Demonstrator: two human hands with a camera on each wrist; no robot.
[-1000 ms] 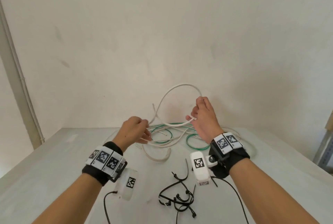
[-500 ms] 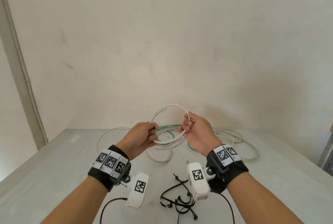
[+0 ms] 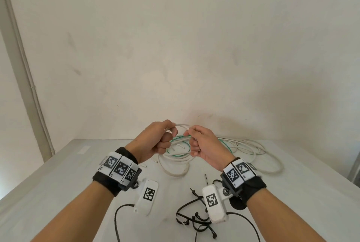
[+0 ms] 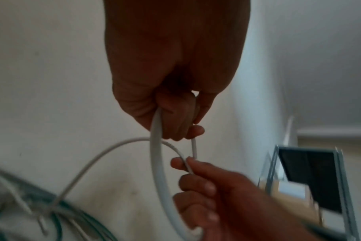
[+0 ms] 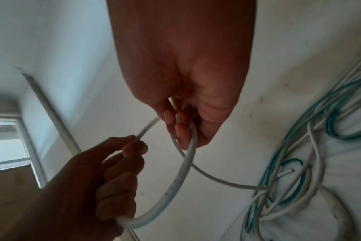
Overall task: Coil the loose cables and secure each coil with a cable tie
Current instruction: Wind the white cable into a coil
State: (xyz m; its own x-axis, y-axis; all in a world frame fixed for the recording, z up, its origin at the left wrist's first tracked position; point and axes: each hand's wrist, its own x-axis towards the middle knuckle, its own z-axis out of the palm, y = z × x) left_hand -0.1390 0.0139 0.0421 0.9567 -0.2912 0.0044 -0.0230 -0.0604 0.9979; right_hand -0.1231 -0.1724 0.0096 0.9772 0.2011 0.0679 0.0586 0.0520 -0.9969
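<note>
From the head view, the task looks barely begun: the left hand (image 3: 153, 142) and right hand (image 3: 204, 144) hold a small loop of thin white round cable (image 3: 180, 125) up above the pale grey table (image 3: 58, 193), while a loose tangle of white and green cables (image 3: 233, 148) sprawls on the table behind them, uncoiled. A heap of black plastic cable ties (image 3: 194, 216) lies near the front edge, none of them fastened round anything that I can see. So I judge every coil and every tie is left to do.

In the left wrist view, the left hand's curled fingers (image 4: 175, 124) clench round the white cable where two strands leave the fist, one thick-looking and one thinner; the right hand pinches the strand just below.

In the right wrist view, the right hand's fingers (image 5: 181, 127) curl round the cable, which arcs down to the left fist and trails off to the tangle.
</note>
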